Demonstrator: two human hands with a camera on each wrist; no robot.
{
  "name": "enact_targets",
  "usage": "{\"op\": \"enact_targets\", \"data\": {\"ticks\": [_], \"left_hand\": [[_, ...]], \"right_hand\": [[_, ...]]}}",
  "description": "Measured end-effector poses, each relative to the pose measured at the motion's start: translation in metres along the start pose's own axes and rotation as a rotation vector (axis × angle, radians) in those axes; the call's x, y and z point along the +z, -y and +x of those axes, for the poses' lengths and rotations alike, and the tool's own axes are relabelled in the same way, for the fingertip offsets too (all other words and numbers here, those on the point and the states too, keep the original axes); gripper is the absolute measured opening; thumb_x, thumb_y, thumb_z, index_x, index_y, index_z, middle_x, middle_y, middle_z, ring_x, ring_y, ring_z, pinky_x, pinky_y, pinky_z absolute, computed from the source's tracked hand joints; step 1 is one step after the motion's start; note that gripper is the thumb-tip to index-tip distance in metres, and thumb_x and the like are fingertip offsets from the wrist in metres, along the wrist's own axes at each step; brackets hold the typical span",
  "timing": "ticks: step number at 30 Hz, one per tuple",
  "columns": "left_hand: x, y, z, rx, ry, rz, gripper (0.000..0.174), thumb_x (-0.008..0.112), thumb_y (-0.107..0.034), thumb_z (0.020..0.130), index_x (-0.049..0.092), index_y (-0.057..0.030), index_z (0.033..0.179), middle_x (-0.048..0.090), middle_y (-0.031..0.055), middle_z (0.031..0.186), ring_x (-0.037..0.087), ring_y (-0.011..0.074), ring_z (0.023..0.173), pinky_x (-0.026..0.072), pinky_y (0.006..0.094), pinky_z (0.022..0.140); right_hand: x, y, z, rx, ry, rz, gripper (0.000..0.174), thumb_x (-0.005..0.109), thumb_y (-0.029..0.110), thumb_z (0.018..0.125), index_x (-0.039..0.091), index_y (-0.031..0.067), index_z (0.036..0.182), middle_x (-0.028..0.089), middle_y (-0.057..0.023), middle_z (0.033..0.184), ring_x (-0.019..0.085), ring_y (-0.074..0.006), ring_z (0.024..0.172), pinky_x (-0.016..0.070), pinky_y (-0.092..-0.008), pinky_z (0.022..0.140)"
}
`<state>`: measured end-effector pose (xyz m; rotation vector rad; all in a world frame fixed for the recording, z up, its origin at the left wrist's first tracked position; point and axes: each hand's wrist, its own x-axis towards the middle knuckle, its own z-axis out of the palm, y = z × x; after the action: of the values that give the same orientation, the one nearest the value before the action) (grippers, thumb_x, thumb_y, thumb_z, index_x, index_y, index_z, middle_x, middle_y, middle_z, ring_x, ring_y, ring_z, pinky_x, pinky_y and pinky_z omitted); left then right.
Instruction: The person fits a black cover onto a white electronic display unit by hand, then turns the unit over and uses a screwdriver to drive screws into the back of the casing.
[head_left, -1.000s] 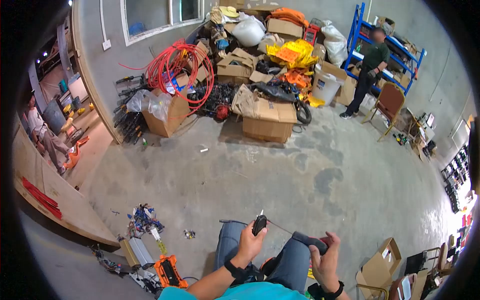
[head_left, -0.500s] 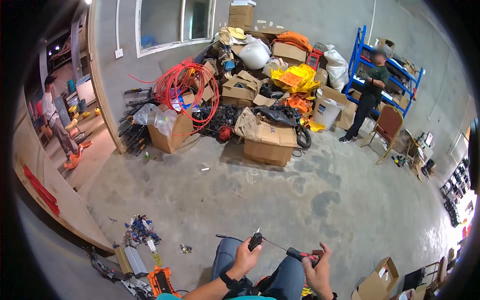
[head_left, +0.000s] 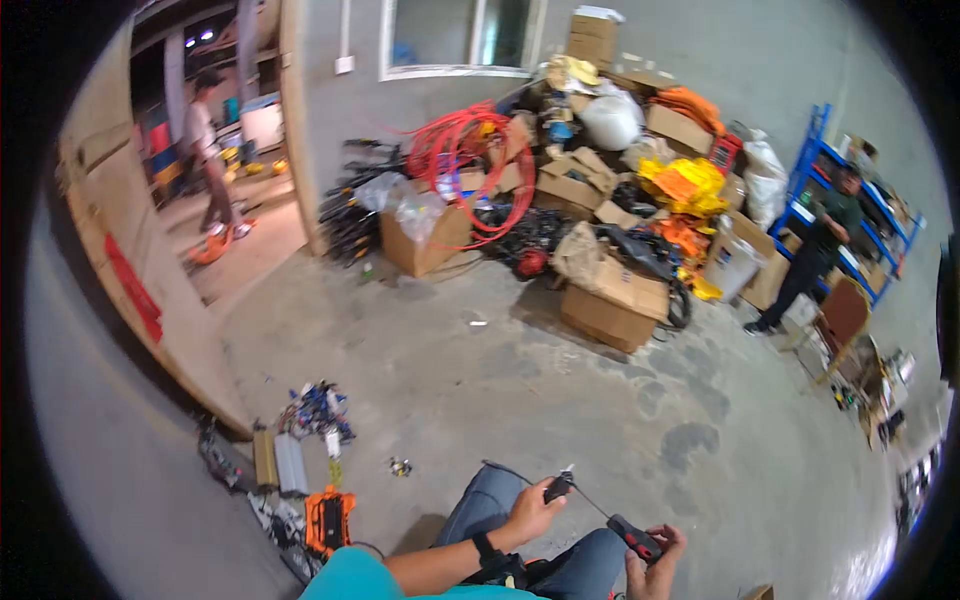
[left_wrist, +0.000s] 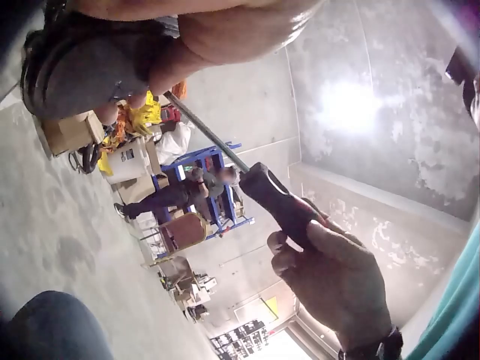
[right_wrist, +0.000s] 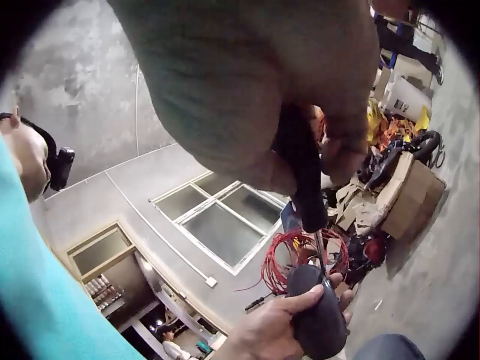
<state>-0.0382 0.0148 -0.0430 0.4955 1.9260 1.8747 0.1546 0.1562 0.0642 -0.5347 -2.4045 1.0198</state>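
Note:
My left hand (head_left: 535, 515) holds a black rounded plastic part (head_left: 558, 487) above my lap. In the right wrist view, the thumb and fingers of that hand curl round the part's dark, smooth body (right_wrist: 319, 319). A small pale tip sticks up beside it in the head view. My right hand (head_left: 655, 572) grips the end of a screwdriver (head_left: 632, 537) with a black and red handle. Its thin metal shaft (left_wrist: 210, 133) runs from the handle to the black part, where my left hand hides the tip in the left wrist view.
My jeans-clad knees (head_left: 590, 560) lie below the hands. On the floor at left are an orange frame (head_left: 328, 520) and a heap of small wires (head_left: 318, 412). Cardboard boxes (head_left: 615, 305) and a red cable coil (head_left: 470, 165) stand farther off. A person (head_left: 815, 250) stands by blue shelving.
The head view has turned left, so the room sits farther right in it. My right fingers have closed in on the screwdriver handle. The person beyond the doorway has changed pose.

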Motion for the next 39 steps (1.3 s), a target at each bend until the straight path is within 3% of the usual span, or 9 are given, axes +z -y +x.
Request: {"op": "enact_targets", "data": {"ticks": [5,9,11,14,18,24,29,36,39], "left_hand": [[0.004,0.007,-0.003,0.02,0.05,0.028,0.025,0.063,-0.014,0.09,0.065,-0.0065,0.114,0.069,0.0127,0.09,0.067,0.0246,0.082,0.0503,0.0347,0.075],[0.005,0.009,-0.002,0.026,0.021,0.002,0.026,0.063,-0.014,0.09,0.064,-0.0061,0.115,0.071,0.0134,0.096,0.067,0.0256,0.088,0.05,0.0351,0.079],[0.004,0.004,-0.003,0.026,0.025,0.002,0.026,0.063,-0.014,0.091,0.064,-0.0057,0.115,0.071,0.0134,0.1,0.067,0.0253,0.091,0.0499,0.0355,0.082],[0.001,-0.002,-0.005,-0.079,0.129,-0.028,0.026,0.062,-0.012,0.093,0.064,-0.0042,0.117,0.07,0.0121,0.104,0.064,0.02,0.099,0.0463,0.033,0.092],[0.003,0.007,-0.003,-0.047,0.094,0.007,0.026,0.061,-0.013,0.093,0.064,-0.0039,0.118,0.07,0.011,0.104,0.063,0.0188,0.099,0.0457,0.0324,0.093],[0.0,0.022,-0.003,0.091,0.098,0.014,0.028,0.061,-0.017,0.093,0.063,-0.0038,0.118,0.07,0.0141,0.09,0.064,0.0215,0.08,0.0502,0.0357,0.076],[-0.009,-0.005,-0.005,-0.04,0.068,-0.054,0.026,0.062,-0.009,0.093,0.064,-0.0024,0.118,0.068,0.002,0.103,0.061,0.0116,0.094,0.0492,0.0299,0.086],[-0.012,-0.025,-0.007,-0.125,0.123,-0.186,0.021,0.06,-0.002,0.094,0.062,-0.0012,0.115,0.067,0.0039,0.103,0.063,0.0109,0.089,0.05,0.0243,0.077],[-0.013,-0.025,-0.007,-0.155,0.118,-0.231,0.024,0.061,-0.002,0.094,0.059,-0.0005,0.118,0.066,0.0056,0.109,0.065,0.0141,0.094,0.0528,0.0262,0.079]], "right_hand": [[-0.006,0.015,0.006,0.541,0.01,0.1,0.047,0.058,0.008,0.097,0.035,-0.0015,0.137,0.053,-0.0125,0.108,0.06,-0.0152,0.088,0.0502,-0.0247,0.066],[-0.006,0.03,0.019,-0.422,-0.106,-0.252,0.043,0.056,0.01,0.098,0.038,-0.0031,0.134,0.056,-0.0098,0.09,0.055,-0.0122,0.066,0.0448,-0.0249,0.058],[-0.008,0.025,0.014,-0.433,-0.092,-0.27,0.045,0.056,0.009,0.097,0.037,-0.0027,0.136,0.057,-0.0092,0.089,0.054,-0.0123,0.064,0.0446,-0.0247,0.058],[-0.011,-0.003,0.005,0.461,0.034,0.005,0.054,0.058,0.005,0.095,0.032,0.0001,0.142,0.058,-0.0136,0.109,0.06,-0.015,0.086,0.0501,-0.0246,0.066],[-0.005,0.018,0.008,0.039,0.005,0.161,0.058,0.061,0.005,0.094,0.03,-0.0005,0.142,0.057,-0.0128,0.111,0.06,-0.0168,0.093,0.0504,-0.0278,0.08],[0.001,-0.024,0.003,0.486,-0.079,0.194,0.058,0.063,0.006,0.091,0.03,0.001,0.14,0.051,-0.0118,0.109,0.058,-0.0167,0.086,0.0492,-0.0281,0.076],[-0.001,0.009,0.004,0.057,-0.007,0.047,0.058,0.065,0.005,0.089,0.034,-0.0038,0.137,0.046,-0.0192,0.127,0.053,-0.0279,0.117,0.0446,-0.0344,0.099],[0.0,0.034,0.004,0.473,-0.111,0.197,0.051,0.068,0.001,0.088,0.04,-0.0006,0.13,0.057,-0.0189,0.114,0.061,-0.0273,0.098,0.0493,-0.0375,0.087],[-0.002,0.033,0.005,0.209,-0.124,0.164,0.051,0.067,0.002,0.088,0.039,-0.0007,0.131,0.056,-0.0198,0.113,0.061,-0.0287,0.095,0.0487,-0.0371,0.084]]}}
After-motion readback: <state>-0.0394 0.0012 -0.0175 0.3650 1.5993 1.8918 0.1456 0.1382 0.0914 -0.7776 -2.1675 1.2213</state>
